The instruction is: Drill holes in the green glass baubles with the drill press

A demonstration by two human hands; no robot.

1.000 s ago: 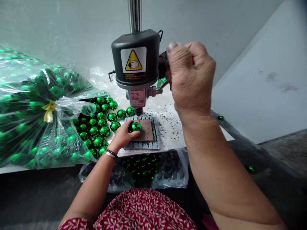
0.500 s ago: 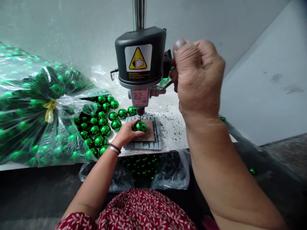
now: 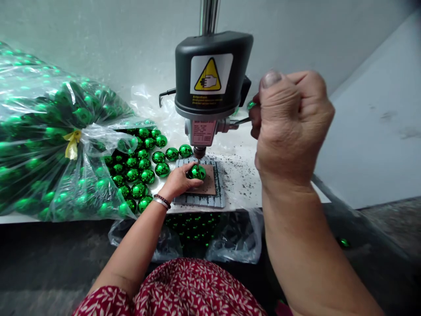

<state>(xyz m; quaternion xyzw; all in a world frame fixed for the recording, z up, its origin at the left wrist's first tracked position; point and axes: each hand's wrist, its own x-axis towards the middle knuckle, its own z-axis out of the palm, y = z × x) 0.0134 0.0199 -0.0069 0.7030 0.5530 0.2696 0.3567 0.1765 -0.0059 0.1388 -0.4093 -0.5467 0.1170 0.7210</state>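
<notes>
My left hand (image 3: 179, 181) pinches a shiny green ball (image 3: 198, 172) from its left side, thumb in front and fingers behind. The ball rests on a brown square board (image 3: 210, 186) over the grey slotted base (image 3: 219, 199) of a drill press (image 3: 213, 74). Right above the ball is the chuck (image 3: 199, 152) with a thin bit pointing down at its top; whether the bit is inside the ball I cannot tell. Raised at the right, my right hand (image 3: 292, 118) is closed round the feed lever (image 3: 242, 121), whose grip end is mostly hidden by the fingers.
Loose green balls (image 3: 144, 164) lie left of the base, beside a large tied clear bag (image 3: 66, 175) full of more. Dark shavings (image 3: 238, 175) litter the white table. Below its front edge an open plastic bag (image 3: 237, 237) holds green balls. A wall stands behind.
The whole view has shifted, so the drill press and both hands appear further right. The left hand still holds the ball under the bit, and the right hand keeps its grip on the lever.
</notes>
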